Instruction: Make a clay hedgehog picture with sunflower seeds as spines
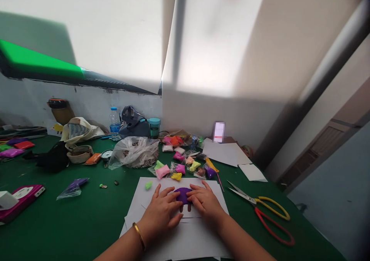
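Note:
A flattened purple clay shape (182, 195) lies on white paper (199, 234), with two short brown clay strips (189, 207) below it. My left hand (163, 209), wearing a gold bangle (138, 236) at the wrist, rests with spread fingers whose tips touch the shape's left edge. From the other side, my right hand (206, 203) lies with fingers stretched out, their tips on the right edge. Neither hand is closed around anything. Near the top left of the paper sits a small green clay lump (148, 185). Parts of the purple edge are hidden under my fingertips.
Scissors (254, 200) with yellow and red handles lie open at the right. Behind the paper are several colourful clay packets (162, 171) and a clear plastic bag (135, 151). A water bottle (115, 124) stands by the wall. A magenta box (21, 203) sits far left.

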The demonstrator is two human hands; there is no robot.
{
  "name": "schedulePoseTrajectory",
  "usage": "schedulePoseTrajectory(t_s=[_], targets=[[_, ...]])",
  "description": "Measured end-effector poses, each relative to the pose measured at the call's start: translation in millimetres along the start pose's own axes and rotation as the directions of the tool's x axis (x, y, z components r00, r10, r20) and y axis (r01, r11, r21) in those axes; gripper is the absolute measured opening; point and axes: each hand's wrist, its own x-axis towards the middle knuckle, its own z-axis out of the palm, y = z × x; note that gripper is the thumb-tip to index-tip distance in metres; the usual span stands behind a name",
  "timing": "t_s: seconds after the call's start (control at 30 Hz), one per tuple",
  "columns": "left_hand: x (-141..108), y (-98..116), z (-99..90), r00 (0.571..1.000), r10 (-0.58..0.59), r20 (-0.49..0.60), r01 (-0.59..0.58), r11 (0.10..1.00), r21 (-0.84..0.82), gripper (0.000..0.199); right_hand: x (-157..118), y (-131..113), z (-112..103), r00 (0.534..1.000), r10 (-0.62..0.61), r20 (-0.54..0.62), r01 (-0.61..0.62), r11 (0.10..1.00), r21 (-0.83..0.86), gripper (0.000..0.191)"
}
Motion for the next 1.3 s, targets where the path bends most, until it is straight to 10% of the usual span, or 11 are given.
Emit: schedulePoseTrajectory(t_s=[0.3,0.77,1.3], targets=[[2.0,-25.3,9.0,0.927,-0.304,-0.221,0.253,0.939,-0.232,0.033,0.0,1.9,-2.3,0.999,-0.027,-0.031,0.028,0.999,0.035,0.032],[1.2,-26.0,9.5,0.892,-0.444,-0.081,0.406,0.868,-0.286,0.057,1.3,-1.8,-3.2,0.998,-0.020,0.058,0.018,0.999,0.044,0.033],[6.1,-25.0,-7.6,0.911,-0.316,-0.264,0.263,0.940,-0.219,0.023,1.6,7.1,0.4,0.989,0.139,-0.056,-0.133,0.987,0.092,0.043]])
